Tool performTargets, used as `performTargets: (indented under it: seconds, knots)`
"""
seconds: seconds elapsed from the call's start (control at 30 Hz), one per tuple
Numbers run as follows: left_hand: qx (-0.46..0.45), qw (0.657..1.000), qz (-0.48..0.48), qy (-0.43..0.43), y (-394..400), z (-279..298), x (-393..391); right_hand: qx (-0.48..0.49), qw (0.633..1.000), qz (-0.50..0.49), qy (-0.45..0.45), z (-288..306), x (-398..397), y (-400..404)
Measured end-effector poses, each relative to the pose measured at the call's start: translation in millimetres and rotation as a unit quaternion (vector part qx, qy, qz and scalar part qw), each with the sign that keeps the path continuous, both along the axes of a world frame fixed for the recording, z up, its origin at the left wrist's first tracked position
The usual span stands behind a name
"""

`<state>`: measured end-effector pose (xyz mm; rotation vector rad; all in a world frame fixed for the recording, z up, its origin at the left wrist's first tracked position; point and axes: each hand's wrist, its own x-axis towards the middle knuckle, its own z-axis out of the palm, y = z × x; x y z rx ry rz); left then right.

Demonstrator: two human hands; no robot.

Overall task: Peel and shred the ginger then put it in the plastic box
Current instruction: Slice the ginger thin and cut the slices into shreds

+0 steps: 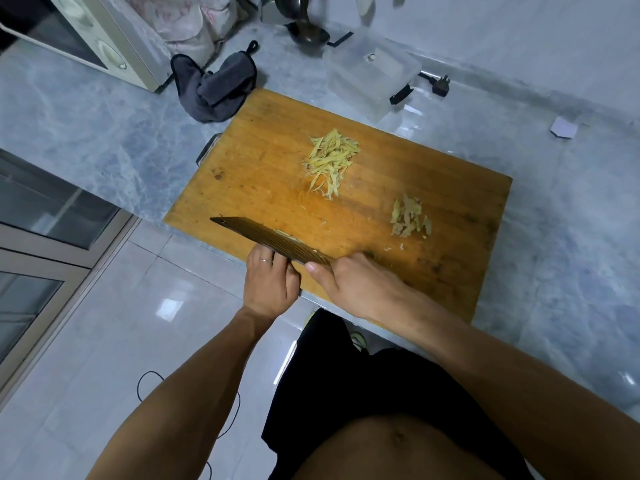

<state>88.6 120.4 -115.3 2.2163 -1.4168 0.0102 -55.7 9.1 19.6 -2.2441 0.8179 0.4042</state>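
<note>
A heap of yellow ginger shreds point(330, 161) lies in the middle of the wooden cutting board point(263, 161). A smaller heap of ginger peel point(410, 216) lies to its right. The clear plastic box point(372, 72) stands on the counter just beyond the board's far edge. My right hand point(360, 285) grips the handle of a cleaver point(273, 242), whose blade is held tilted over the board's near edge with a few shreds stuck on it. My left hand point(272, 284) touches the blade from below, fingers against its side.
A grey cloth point(216, 86) lies at the board's far left corner, with a white microwave point(86, 32) beyond it. A dark ladle point(306, 32) stands behind the box, and a black plug point(441, 85) lies to the box's right. The marble counter point(568, 209) extends right; a tiled floor lies below left.
</note>
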Motion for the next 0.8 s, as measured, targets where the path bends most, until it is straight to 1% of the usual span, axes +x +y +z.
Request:
performTargets:
  seconds: [0.2, 0.37, 0.6, 0.7, 0.8]
  knots:
    - [0.004, 1.000, -0.006, -0.007, 2, -5, 2, -0.012, 1.000, -0.007, -0.003, -11, 7, 5]
    - [-0.011, 0.999, -0.024, -0.018, 2, -1, 0, -0.026, 1.000, 0.000, -0.008, -9, 4, 6]
    - [0.000, 1.000, -0.026, 0.002, 2, -1, 1, -0.022, 1.000, 0.000, 0.003, -5, 6, 5]
    - [0.020, 0.999, -0.027, 0.006, 3, -4, 3, -0.024, 1.000, -0.001, -0.001, -11, 7, 5]
    - [0.013, 1.000, -0.023, 0.009, 3, -1, 3, -0.018, 1.000, 0.007, -0.010, -12, 4, 6]
